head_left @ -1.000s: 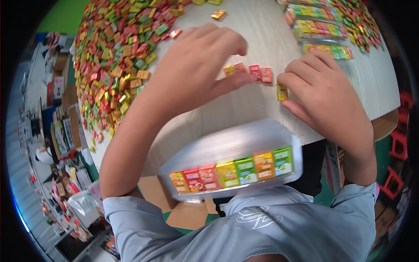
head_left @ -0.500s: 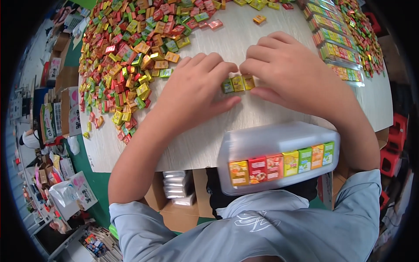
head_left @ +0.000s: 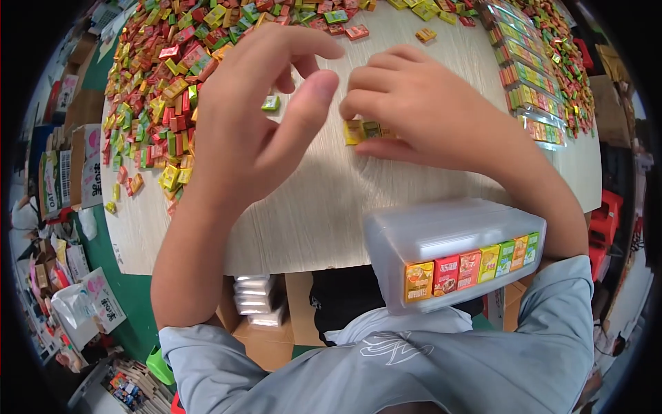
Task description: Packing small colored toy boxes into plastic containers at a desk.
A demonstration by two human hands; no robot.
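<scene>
My left hand (head_left: 265, 110) is lifted over the left side of the table, thumb and fingers apart, holding nothing. Below it a small green pack (head_left: 271, 103) lies on the tabletop. My right hand (head_left: 420, 110) curls over a short row of small packs, its thumb along the near side. A yellow pack (head_left: 354, 132) and a dark green pack (head_left: 372, 130) show at the row's left end; the rest is hidden under the hand. Close to my body, a clear plastic case (head_left: 448, 228) shows a row of coloured packs along its front.
A large heap of loose packs (head_left: 158, 110) covers the table's left and far side. Filled clear trays (head_left: 527, 76) line the right, with more loose packs beyond. Below the table edge, an open carton (head_left: 265, 341) holds stacked clear cases (head_left: 258, 300). Red stools (head_left: 605, 217) stand at right.
My left hand has let go of the row and moved up and to the left, opening. My right hand has shifted left along the row. The plastic case appears further right.
</scene>
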